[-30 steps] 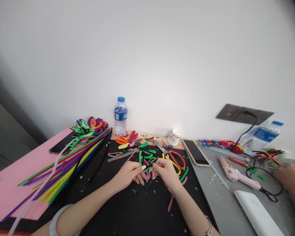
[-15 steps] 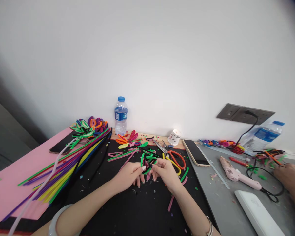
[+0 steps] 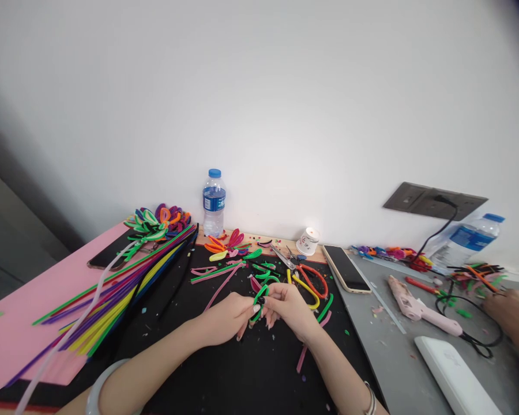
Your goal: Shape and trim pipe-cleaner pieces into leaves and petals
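Note:
Both hands meet over the black mat, pinching a green and black pipe cleaner bent into a loop. My left hand grips its left side between thumb and fingers. My right hand pinches the other side, close to the left fingertips. Part of the loop is hidden behind the fingers. Just beyond lie green and pink pipe-cleaner pieces. Scissors with orange handles and a yellow-handled tool rest by my right hand.
Long pipe cleaners fan out on pink card at left. A water bottle, paper cup and phone stand or lie behind. At right are a glue gun, a white power bank and another person's hand.
Both hands have moved slightly down and stay close together. The held green loop has turned and now shows above the fingertips. The other person's hand has barely shifted.

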Available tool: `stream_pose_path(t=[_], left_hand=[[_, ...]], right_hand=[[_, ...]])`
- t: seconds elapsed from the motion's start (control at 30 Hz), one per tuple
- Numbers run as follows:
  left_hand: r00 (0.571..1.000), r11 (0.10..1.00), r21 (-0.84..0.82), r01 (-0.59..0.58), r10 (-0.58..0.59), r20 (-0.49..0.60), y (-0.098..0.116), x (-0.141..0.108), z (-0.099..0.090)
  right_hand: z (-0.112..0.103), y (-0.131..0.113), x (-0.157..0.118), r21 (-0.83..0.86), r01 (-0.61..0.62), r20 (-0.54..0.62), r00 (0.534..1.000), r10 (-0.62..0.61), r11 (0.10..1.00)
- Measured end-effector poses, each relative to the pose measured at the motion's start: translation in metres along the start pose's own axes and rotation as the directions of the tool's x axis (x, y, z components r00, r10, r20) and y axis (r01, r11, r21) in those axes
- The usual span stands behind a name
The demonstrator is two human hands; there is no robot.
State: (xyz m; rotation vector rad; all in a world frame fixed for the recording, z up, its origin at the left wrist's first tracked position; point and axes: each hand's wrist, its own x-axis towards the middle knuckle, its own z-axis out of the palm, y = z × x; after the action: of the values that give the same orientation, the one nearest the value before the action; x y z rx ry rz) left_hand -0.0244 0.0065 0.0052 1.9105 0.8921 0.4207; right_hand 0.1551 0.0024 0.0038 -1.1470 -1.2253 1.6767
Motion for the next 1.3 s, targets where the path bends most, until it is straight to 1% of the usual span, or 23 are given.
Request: stream_pose_path(t=[0.1,0.23,0.43,0.63,0.83,0.93,1.07,1.2,1.3], left_hand=[[1.0,1.0,-0.003,0.008,-0.007,0.022,-0.001,-0.002,0.0],[0.999,1.0,0.024,0.012,-0.013,0.051,-0.001,-0.003,-0.001],[1.0,1.0,0.019,0.024,-0.024,0.008,0.007,-0.001,-0.002],[0.999,0.998,0.043,0.034,-0.035,0.009,0.006,-0.002,-0.001],[1.0,0.999,0.054,0.002,-0.003,0.021,0.003,-0.003,0.0],[1.0,0.999,-0.021,0.024,-0.024,0.008,0.004,-0.001,0.0],[0.997,0.974,-0.213,0.073,-0.077,-0.009,0.002,0.002,0.002],[0.996,0.927,-0.367,0.072,-0.086,-0.022,-0.001,0.005,0.006],[0.992,0.907,-0.417,0.056,-0.098,-0.08,-0.002,0.008,0.006]], right_hand=[[0.001,-0.001,-0.001,-0.032,0.004,0.01,1.0,-0.004,0.999],[0.001,-0.002,-0.001,-0.1,0.051,0.027,0.998,-0.049,0.994],[-0.002,0.002,0.001,-0.138,0.136,-0.014,0.99,-0.139,0.981],[-0.001,0.004,0.002,-0.134,0.132,0.009,0.991,-0.132,0.982],[0.001,0.0,0.0,-0.174,0.113,-0.017,0.993,-0.118,0.978],[0.0,0.0,0.001,-0.188,0.133,-0.045,0.989,-0.143,0.973],[0.0,0.001,0.002,-0.192,0.173,-0.114,0.974,-0.197,0.966],[0.0,0.003,0.003,-0.197,0.198,-0.159,0.96,-0.23,0.96],[0.0,0.003,0.003,-0.169,0.184,-0.173,0.962,-0.213,0.968]])
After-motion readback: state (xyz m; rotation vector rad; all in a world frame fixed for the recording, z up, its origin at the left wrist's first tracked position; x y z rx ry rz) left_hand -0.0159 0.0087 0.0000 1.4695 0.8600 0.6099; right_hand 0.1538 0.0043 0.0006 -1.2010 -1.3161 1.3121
